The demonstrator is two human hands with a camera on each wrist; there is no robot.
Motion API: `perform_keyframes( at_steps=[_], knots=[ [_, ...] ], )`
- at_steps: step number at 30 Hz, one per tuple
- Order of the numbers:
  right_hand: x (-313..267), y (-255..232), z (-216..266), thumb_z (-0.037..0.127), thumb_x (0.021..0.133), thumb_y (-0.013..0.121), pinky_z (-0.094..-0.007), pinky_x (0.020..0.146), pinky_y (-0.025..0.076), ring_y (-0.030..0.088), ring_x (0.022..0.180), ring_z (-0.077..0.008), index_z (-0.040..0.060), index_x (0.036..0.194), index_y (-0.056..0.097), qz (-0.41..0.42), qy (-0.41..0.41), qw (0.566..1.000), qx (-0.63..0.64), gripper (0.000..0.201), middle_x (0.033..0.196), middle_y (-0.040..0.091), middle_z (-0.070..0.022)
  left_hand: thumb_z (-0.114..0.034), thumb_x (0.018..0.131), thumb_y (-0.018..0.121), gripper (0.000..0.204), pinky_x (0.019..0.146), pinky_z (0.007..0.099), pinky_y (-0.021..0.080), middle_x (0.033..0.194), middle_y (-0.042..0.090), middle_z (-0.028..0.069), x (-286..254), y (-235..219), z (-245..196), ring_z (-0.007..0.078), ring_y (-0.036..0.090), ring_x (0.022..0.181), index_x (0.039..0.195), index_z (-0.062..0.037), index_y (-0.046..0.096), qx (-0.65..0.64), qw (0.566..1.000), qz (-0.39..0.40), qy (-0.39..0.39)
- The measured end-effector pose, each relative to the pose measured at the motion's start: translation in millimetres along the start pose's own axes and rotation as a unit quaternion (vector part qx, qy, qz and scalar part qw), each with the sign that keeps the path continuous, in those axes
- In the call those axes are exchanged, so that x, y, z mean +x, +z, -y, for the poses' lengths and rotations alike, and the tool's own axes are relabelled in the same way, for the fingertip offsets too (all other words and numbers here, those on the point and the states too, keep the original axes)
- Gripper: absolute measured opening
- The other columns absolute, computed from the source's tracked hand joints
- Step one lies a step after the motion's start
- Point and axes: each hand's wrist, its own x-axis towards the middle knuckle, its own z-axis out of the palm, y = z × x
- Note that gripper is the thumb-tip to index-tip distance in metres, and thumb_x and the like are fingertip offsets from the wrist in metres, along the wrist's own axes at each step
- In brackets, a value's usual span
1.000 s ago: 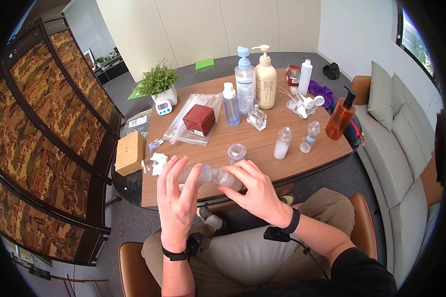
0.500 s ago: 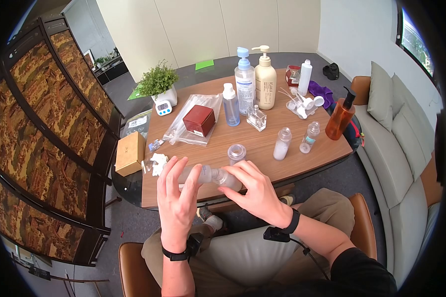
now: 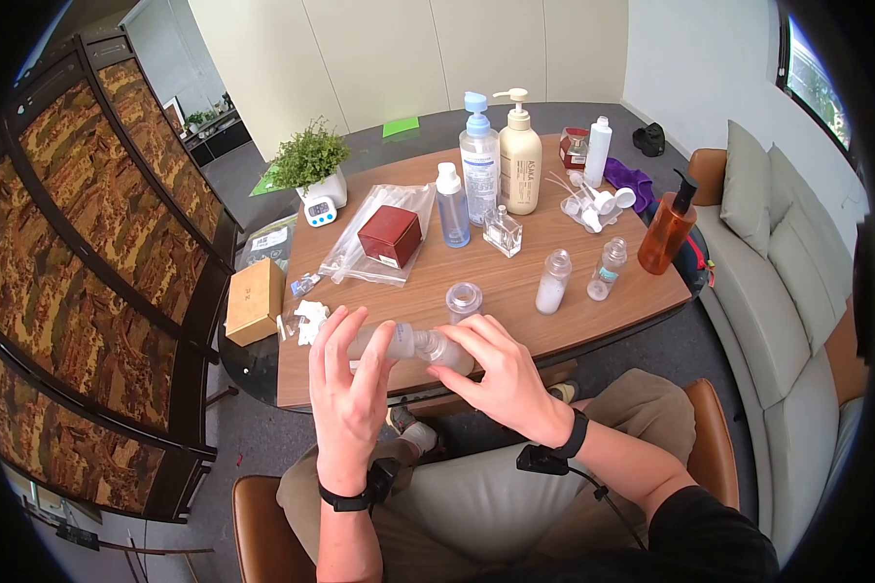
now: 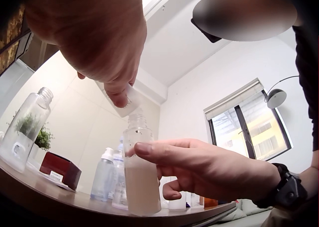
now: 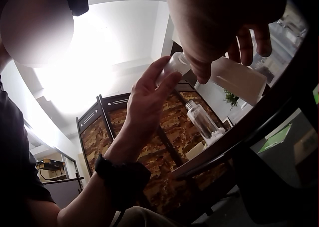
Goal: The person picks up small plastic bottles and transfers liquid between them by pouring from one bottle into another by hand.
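My left hand [image 3: 348, 398] holds a small translucent bottle [image 4: 127, 103] neck down, with its neck at the mouth of a clear bottle [image 4: 142, 179]. Cloudy, whitish liquid fills much of that lower bottle. My right hand [image 3: 504, 377] grips it around its upper body, thumb on the near side in the left wrist view. It stands upright at the table's front edge. An open clear bottle [image 3: 464, 301] is just beyond both hands. Another clear, screw-necked bottle [image 4: 27, 127] shows at the far left in the left wrist view.
On the wooden table [image 3: 408, 287] stand two clear bottles with whitish contents [image 3: 553, 282] [image 3: 608, 270], a glass perfume bottle [image 3: 504, 233], pump bottles [image 3: 521, 165] and an amber bottle [image 3: 666, 233]. A dark red box [image 3: 391, 236] lies on a plastic bag; crumpled tissue [image 3: 311, 321] sits left.
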Motion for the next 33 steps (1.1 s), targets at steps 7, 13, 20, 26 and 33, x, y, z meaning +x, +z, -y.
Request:
perform_keyframes(
  at_steps=[7, 13, 20, 26, 33],
  knots=[
    [0, -1, 0, 0.023, 0.096, 0.088, -0.0469, 0.087, 0.061, 0.07, 0.107, -0.034, 0.0015, 0.132, 0.073, 0.009, 0.002, 1.0, -0.002, 0.044, 0.114, 0.068, -0.0121, 0.005, 0.077, 0.088, 0.064, 0.114, 0.0544, 0.055, 0.146, 0.062, 0.0134, 0, 0, 0, 0.0417, 0.062, 0.141, 0.137, -0.012, 0.074, -0.005, 1.0, 0.0, 0.0],
    [1, -2, 2, 0.023, 0.096, 0.088, -0.0471, 0.088, 0.06, 0.07, 0.108, -0.0346, 0.0001, 0.13, 0.073, 0.009, 0.005, 1.0, 0.0, 0.043, 0.114, 0.069, -0.0129, 0.001, 0.082, 0.087, 0.056, 0.114, 0.055, 0.053, 0.146, 0.062, 0.0151, -1, 3, 2, 0.0427, 0.06, 0.139, 0.136, -0.009, 0.075, -0.04, 0.999, 0.006, -0.024],
    [1, -1, -1, 0.023, 0.097, 0.087, -0.0472, 0.09, 0.061, 0.07, 0.109, -0.0364, -0.0037, 0.128, 0.073, -0.002, -0.004, 1.0, -0.007, 0.044, 0.115, 0.069, -0.015, 0.0, 0.085, 0.088, 0.052, 0.113, 0.0515, 0.051, 0.146, 0.064, 0.0158, -5, 9, 2, 0.0398, 0.061, 0.133, 0.135, -0.005, 0.075, -0.083, 0.994, 0.005, -0.07],
    [1, -1, -1, 0.023, 0.097, 0.087, -0.0476, 0.09, 0.061, 0.07, 0.109, -0.0372, -0.0046, 0.127, 0.072, -0.007, -0.004, 1.0, -0.007, 0.044, 0.116, 0.069, -0.0156, -0.003, 0.083, 0.091, 0.051, 0.106, 0.0496, 0.054, 0.142, 0.067, 0.0152, -6, 14, 2, 0.0379, 0.063, 0.125, 0.131, -0.0047, 0.075, -0.091, 0.992, 0.0, -0.083],
    [1, -1, -2, 0.024, 0.097, 0.087, -0.0474, 0.089, 0.06, 0.07, 0.108, -0.0372, -0.0049, 0.125, 0.072, -0.006, 0.0, 1.0, -0.004, 0.043, 0.114, 0.07, -0.0157, -0.009, 0.083, 0.095, 0.046, 0.088, 0.047, 0.055, 0.111, 0.067, 0.0137, -7, 19, 1, 0.0352, 0.066, 0.103, 0.124, -0.0032, 0.076, -0.101, 0.991, 0.0, -0.094]
  ],
)
